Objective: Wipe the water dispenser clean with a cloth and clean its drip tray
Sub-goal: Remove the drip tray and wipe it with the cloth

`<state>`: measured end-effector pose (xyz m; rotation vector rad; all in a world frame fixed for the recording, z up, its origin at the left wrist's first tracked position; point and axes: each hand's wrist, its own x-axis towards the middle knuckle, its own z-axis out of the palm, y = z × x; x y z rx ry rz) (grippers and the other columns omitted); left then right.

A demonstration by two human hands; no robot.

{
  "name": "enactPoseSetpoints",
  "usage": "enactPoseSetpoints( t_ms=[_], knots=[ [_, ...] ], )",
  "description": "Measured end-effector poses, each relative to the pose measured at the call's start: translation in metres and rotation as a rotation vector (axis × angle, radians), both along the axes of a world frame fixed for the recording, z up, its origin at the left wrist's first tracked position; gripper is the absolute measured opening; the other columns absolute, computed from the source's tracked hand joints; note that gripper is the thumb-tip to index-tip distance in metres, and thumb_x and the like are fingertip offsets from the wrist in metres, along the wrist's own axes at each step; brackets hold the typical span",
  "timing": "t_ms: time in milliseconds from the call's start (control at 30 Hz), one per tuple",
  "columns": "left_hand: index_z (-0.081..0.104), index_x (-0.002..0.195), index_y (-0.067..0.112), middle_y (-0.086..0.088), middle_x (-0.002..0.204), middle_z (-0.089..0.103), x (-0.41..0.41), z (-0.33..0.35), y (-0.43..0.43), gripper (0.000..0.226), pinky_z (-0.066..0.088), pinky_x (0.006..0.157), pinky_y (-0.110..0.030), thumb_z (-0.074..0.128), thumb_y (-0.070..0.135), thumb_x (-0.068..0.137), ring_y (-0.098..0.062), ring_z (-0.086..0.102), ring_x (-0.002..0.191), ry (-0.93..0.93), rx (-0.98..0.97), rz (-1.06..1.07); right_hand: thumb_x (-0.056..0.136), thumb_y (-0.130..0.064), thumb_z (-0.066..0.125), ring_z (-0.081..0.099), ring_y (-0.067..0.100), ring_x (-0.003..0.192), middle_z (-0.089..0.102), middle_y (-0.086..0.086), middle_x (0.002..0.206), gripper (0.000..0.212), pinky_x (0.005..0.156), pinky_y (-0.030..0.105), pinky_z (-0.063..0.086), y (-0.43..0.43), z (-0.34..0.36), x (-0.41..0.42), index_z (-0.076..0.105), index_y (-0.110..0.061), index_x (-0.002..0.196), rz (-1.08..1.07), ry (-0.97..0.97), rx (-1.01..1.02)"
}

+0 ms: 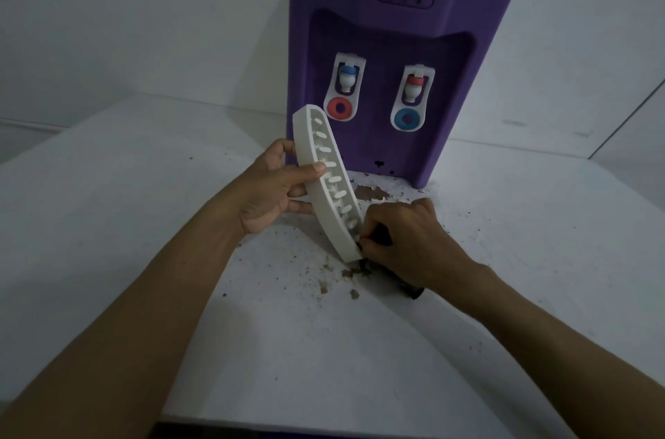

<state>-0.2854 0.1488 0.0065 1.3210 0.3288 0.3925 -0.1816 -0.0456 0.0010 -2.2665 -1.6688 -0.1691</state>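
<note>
Just in front of the water dispenser (396, 42), the left hand (273, 193) holds the white drip tray (325, 186) tilted on end, fingers curled behind it and thumb across its slotted face, probably so loosened dirt drops clear. At the tray's end farthest from the dispenser, the right hand (406, 237) pinches a dark cloth (406, 285) against the rim, above brown crumbs (345, 273) on the counter (144, 222).

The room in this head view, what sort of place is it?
Likely a plain indoor pantry or utility corner: a purple water dispenser stands on a white counter against bare white walls, with dirt crumbs scattered on it.
</note>
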Motion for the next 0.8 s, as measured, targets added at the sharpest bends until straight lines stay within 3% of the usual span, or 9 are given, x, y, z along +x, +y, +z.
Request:
enactPoseSetpoints(
  t_ms=[100,233,333,400,500,567,633,733,800],
  knots=[
    [0.045,0.119,0.014,-0.015,0.114,0.068,0.001,-0.002,-0.001,0.037,0.060,0.066,-0.041,0.065,0.009,0.088,-0.023,0.072,0.092,-0.010,-0.014,0.014,0.083,-0.027,0.070,0.062,0.005,0.079,0.067,-0.011,0.085,0.008,0.087,0.032,0.052,0.001,0.004,0.006,0.064,-0.021,0.081,-0.100,0.374,-0.005],
    [0.045,0.118,0.014,-0.012,0.109,0.069,0.004,-0.002,-0.001,0.035,0.060,0.065,-0.040,0.065,0.011,0.089,-0.021,0.072,0.089,-0.005,-0.011,0.023,0.082,-0.025,0.072,0.064,0.002,0.080,0.069,-0.013,0.086,0.008,0.074,0.019,0.055,-0.002,-0.001,0.007,0.066,-0.023,0.078,-0.106,0.544,0.072],
    [0.046,0.121,0.013,-0.011,0.110,0.070,0.004,-0.003,0.000,0.037,0.059,0.065,-0.039,0.065,0.012,0.089,-0.022,0.072,0.090,0.000,0.000,0.017,0.081,-0.021,0.072,0.062,0.001,0.084,0.066,-0.014,0.088,0.009,0.082,0.017,0.050,-0.001,0.003,0.007,0.065,-0.024,0.078,0.020,0.344,-0.015],
    [0.045,0.123,0.012,-0.012,0.113,0.069,0.003,-0.003,0.001,0.040,0.060,0.067,-0.040,0.065,0.013,0.089,-0.024,0.072,0.092,0.010,0.008,0.013,0.082,-0.019,0.071,0.059,0.007,0.087,0.065,-0.007,0.089,0.007,0.092,0.029,0.043,0.003,0.007,0.008,0.065,-0.020,0.078,0.122,0.075,-0.074],
    [0.042,0.131,0.010,-0.015,0.118,0.067,0.001,-0.002,0.001,0.048,0.060,0.067,-0.039,0.065,0.013,0.090,-0.025,0.071,0.095,0.023,0.010,0.026,0.080,-0.017,0.073,0.057,0.018,0.085,0.065,0.002,0.088,0.007,0.083,0.037,0.041,0.007,0.006,0.006,0.065,-0.016,0.082,0.211,-0.309,-0.086],
    [0.041,0.132,0.009,-0.015,0.118,0.067,0.001,-0.002,0.000,0.049,0.060,0.065,-0.038,0.065,0.012,0.089,-0.025,0.072,0.094,0.013,0.009,0.026,0.076,-0.018,0.077,0.059,0.020,0.083,0.066,0.002,0.085,0.013,0.079,0.037,0.041,0.006,0.001,0.001,0.066,-0.015,0.084,0.180,-0.418,-0.074],
    [0.041,0.132,0.009,-0.014,0.115,0.068,0.001,-0.001,-0.001,0.049,0.060,0.066,-0.038,0.065,0.010,0.089,-0.025,0.072,0.094,-0.006,0.013,0.016,0.079,-0.020,0.073,0.058,0.017,0.082,0.065,-0.002,0.084,0.010,0.082,0.034,0.036,0.004,0.001,0.003,0.063,-0.019,0.080,0.153,-0.357,-0.043],
    [0.042,0.130,0.010,-0.011,0.107,0.071,0.001,-0.001,-0.002,0.048,0.059,0.065,-0.038,0.065,0.008,0.088,-0.024,0.072,0.092,-0.039,0.008,0.010,0.087,-0.023,0.065,0.058,0.009,0.084,0.067,-0.010,0.088,0.006,0.095,0.036,0.030,0.003,0.006,0.012,0.063,-0.021,0.081,0.093,-0.043,-0.062],
    [0.042,0.131,0.010,-0.009,0.104,0.072,0.001,-0.001,-0.002,0.050,0.059,0.064,-0.038,0.065,0.009,0.087,-0.023,0.072,0.091,-0.044,-0.003,0.006,0.086,-0.024,0.066,0.060,0.005,0.088,0.068,-0.012,0.090,0.003,0.098,0.034,0.036,0.002,0.008,0.016,0.066,-0.022,0.083,0.095,0.173,-0.062]
  ],
)
